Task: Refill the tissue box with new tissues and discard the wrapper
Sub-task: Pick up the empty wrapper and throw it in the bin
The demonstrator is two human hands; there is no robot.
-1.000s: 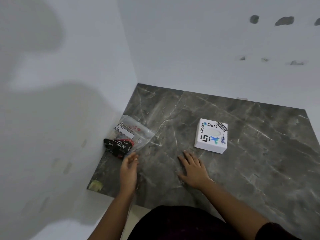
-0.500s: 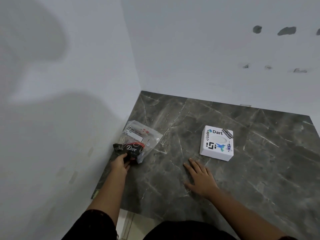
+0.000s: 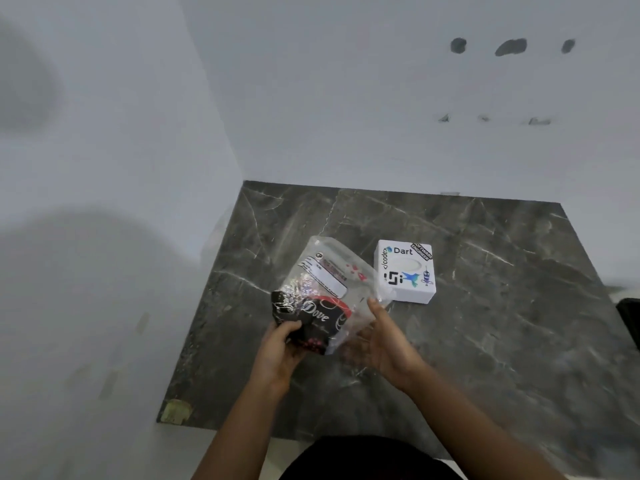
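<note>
Tissue pack [image 3: 325, 282] gripped by left hand [image 3: 277, 351], right hand [image 3: 384, 344] open beneath.

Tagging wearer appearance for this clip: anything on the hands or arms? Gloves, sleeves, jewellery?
Left hand and right hand are bare, no gloves. No rings, watch or bracelet visible, though the frame is soft. Both forearms are uncovered right down to the frame edge, so no sleeve shows. Dark clothing appears at the bottom centre between the arms.

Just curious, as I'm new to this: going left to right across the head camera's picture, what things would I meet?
Pale patch at the slab's corner → left hand → Dove wrapper → right hand → white tissue box
</note>
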